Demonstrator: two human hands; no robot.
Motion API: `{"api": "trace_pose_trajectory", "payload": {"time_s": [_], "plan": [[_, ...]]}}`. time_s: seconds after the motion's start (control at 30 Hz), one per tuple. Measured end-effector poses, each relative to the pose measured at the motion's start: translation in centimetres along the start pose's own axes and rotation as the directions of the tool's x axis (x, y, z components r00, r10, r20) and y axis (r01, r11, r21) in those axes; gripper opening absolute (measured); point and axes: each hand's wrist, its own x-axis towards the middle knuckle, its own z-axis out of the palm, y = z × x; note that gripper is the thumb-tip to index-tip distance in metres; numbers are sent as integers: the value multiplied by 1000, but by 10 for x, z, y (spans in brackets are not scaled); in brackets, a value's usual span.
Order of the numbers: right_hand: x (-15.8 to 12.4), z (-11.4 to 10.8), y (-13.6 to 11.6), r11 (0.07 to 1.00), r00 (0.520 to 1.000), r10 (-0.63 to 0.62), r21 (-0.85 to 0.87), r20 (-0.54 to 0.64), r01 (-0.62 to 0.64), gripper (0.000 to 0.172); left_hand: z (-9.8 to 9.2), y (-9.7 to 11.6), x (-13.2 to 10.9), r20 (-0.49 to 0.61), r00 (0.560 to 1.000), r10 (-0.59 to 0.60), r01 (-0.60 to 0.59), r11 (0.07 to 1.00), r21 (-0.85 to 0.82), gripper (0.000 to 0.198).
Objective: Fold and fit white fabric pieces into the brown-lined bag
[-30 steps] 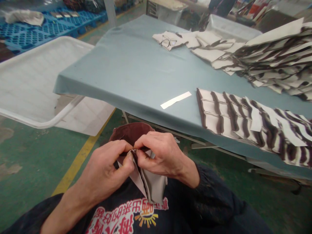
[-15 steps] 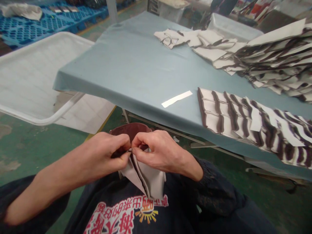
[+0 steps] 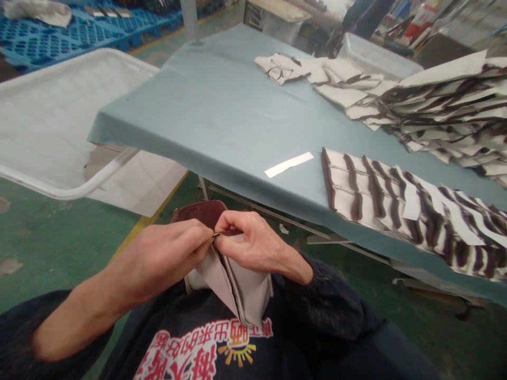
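Observation:
Close to my body I hold a beige and brown fabric piece [image 3: 251, 287], with a dark slit or seam running down its pale front. Its brown part [image 3: 198, 210] sticks up behind my fingers. My left hand [image 3: 170, 256] pinches the upper end of the dark line, thumb and fingers pressed together. Right beside it, my right hand [image 3: 253, 240] pinches the same spot from the other side. A small dark bit shows between the fingertips; I cannot tell what it is.
A table with a blue-grey cloth [image 3: 190, 111] stands ahead. On it lie a white strip [image 3: 289, 164], rows of folded beige-brown pieces [image 3: 380, 192], a large heap of similar pieces [image 3: 447, 111] and eyeglasses [image 3: 279, 70]. A white plastic tub [image 3: 79, 190] stands left, near blue pallets [image 3: 35, 42].
My left hand has turned and shifted slightly, its fingers now closer over the pinched spot. The fabric piece stays in both hands. The camera view has tilted a little.

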Motion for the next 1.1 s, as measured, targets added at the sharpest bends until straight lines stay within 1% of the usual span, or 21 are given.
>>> {"api": "trace_pose_trajectory", "payload": {"time_s": [0.1,0.23,0.33,0.47,0.53,0.57,0.6,0.67,0.73,0.8,0.87,0.9,0.93,0.97,1.03,1.1], "plan": [[-3,10,7,971,999,9,237,33,-16,9,1,-7,-9,-20,990,139,-138,989,46,28],[-7,22,8,871,997,18,489,73,-52,16,-5,-12,-14,-12,965,264,-262,962,75,29],[-10,25,8,821,994,37,564,104,-90,20,-9,-11,-14,-9,949,316,-313,945,96,34],[-10,23,11,816,989,34,568,142,-109,21,-9,-9,-15,9,945,327,-326,939,114,39],[-9,20,11,837,989,33,536,148,-108,17,-7,-6,-16,-7,951,308,-306,949,75,38],[-8,19,10,859,988,31,501,149,-103,14,-6,-4,-16,-24,960,279,-278,960,34,35],[-9,17,8,882,987,28,461,156,-98,11,-6,-1,-17,-34,973,227,-227,974,-17,32],[-10,14,4,917,985,27,388,173,-93,10,-5,7,-19,-55,997,60,-65,992,-105,27],[-13,12,-2,943,984,7,325,180,-66,12,-6,14,-22,-63,993,-96,86,985,-147,24],[-16,9,-7,973,983,-65,229,170,25,11,-8,19,-24,-46,983,-179,167,968,-189,23],[-18,8,-10,985,976,-163,81,146,153,8,-11,21,-25,23,972,-233,230,934,-272,18],[-19,7,-11,979,971,-203,11,129,203,7,-13,20,-24,67,966,-250,258,912,-318,14],[-19,7,-11,970,966,-232,-49,116,239,7,-15,19,-23,104,962,-252,273,892,-361,16],[-20,6,-11,959,961,-257,-96,103,267,7,-16,18,-21,136,962,-238,273,878,-393,22],[-21,5,-11,939,950,-301,-150,88,311,7,-19,15,-15,184,965,-185,248,868,-429,34],[-22,3,-11,920,936,-339,-176,91,350,7,-21,13,-10,211,966,-149,230,868,-439,36]]}}
